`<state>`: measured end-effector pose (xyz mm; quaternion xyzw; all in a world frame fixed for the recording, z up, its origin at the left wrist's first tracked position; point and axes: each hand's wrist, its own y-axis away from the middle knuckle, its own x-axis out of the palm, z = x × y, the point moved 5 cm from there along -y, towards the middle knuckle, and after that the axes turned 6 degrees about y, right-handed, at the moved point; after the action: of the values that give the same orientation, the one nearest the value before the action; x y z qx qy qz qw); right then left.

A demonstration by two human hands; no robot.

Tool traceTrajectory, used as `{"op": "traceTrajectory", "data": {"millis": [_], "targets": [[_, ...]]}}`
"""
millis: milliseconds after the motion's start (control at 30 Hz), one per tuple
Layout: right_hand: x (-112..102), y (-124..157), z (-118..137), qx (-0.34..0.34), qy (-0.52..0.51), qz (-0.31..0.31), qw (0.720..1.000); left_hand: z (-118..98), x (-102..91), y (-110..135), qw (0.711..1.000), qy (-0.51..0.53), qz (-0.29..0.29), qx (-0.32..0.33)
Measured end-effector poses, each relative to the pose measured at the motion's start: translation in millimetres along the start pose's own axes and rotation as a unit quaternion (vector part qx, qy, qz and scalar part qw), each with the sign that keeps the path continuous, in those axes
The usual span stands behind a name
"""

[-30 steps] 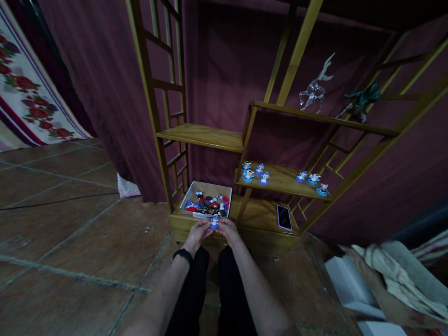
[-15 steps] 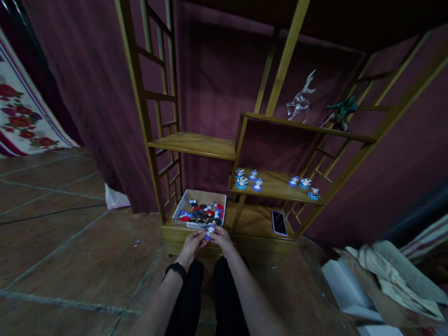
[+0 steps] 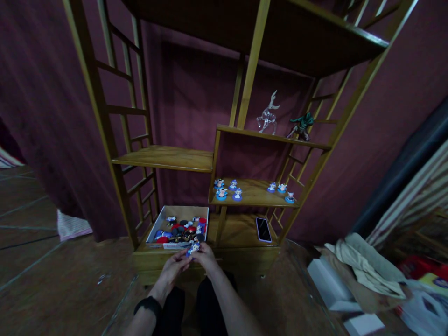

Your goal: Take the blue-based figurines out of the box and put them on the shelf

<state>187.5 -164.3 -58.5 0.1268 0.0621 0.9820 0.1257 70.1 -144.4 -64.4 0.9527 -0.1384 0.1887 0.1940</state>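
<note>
Two hands on one part: left hand [image 3: 178, 265] and right hand [image 3: 206, 259] pinch the same figurine [image 3: 193, 248] between their fingertips, one from each side. Exact contact points too small to make out. Figurine is up in front of the shallow box [image 3: 157, 225], toward the right end of its near wall; can't tell if it touches. Long axis runs base to head and looks tilted: purple base low and left, head up and right. Face seems turned to the wearer, not certain. Box holds a jumbled pile [image 3: 189, 230] of figurines in red, black, blue and white, too tangled to count. Past it, seven figurines stand upright on the right-hand shelf [image 3: 257, 191]: four at the left end [image 3: 221, 194], three at the right [image 3: 282, 187]. So I'd call it partway: seven standing, one in hand, most loose in the box. Phone [image 3: 263, 230] lies flat on the board below. Next shelf up: clear animal ornament [image 3: 268, 120], dark green figure [image 3: 304, 124] to its right.
</note>
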Motion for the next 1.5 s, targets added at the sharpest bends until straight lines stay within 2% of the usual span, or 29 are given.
{"op": "traceTrajectory", "data": {"millis": [167,467,567,733,867,967,1067,1267,1333,1500], "targets": [[-5,0,6,-0.052,0.001,-0.022,0.998,-7,10.2,7,0.999,-0.028,0.016,0.003],[-18,7,14,-0.039,0.031,-0.008,0.999,-9,27.6,15,0.998,-0.047,0.046,0.012],[-19,15,22,-0.045,0.047,0.01,0.998,-9,30.1,16,0.996,-0.066,0.051,0.042],[-16,18,26,-0.042,0.052,0.032,0.997,-6,20.0,9,0.993,-0.05,-0.009,0.103],[-17,16,19,-0.025,0.058,0.025,0.998,-6,18.8,8,0.978,-0.114,-0.024,0.172],[-18,16,15,-0.019,0.061,0.029,0.998,-13,23.1,17,0.942,-0.225,-0.039,0.248],[-18,17,16,-0.043,0.072,0.045,0.995,-19,31.3,31,0.877,-0.371,-0.047,0.302],[-16,18,16,-0.061,0.057,0.086,0.993,-19,43.6,50,0.765,-0.567,-0.026,0.306],[-16,17,15,-0.057,0.055,0.09,0.993,-20,45.8,53,0.741,-0.601,-0.016,0.3],[-15,18,13,-0.049,0.064,0.097,0.992,-22,49.8,57,0.704,-0.64,0.002,0.308]]}}
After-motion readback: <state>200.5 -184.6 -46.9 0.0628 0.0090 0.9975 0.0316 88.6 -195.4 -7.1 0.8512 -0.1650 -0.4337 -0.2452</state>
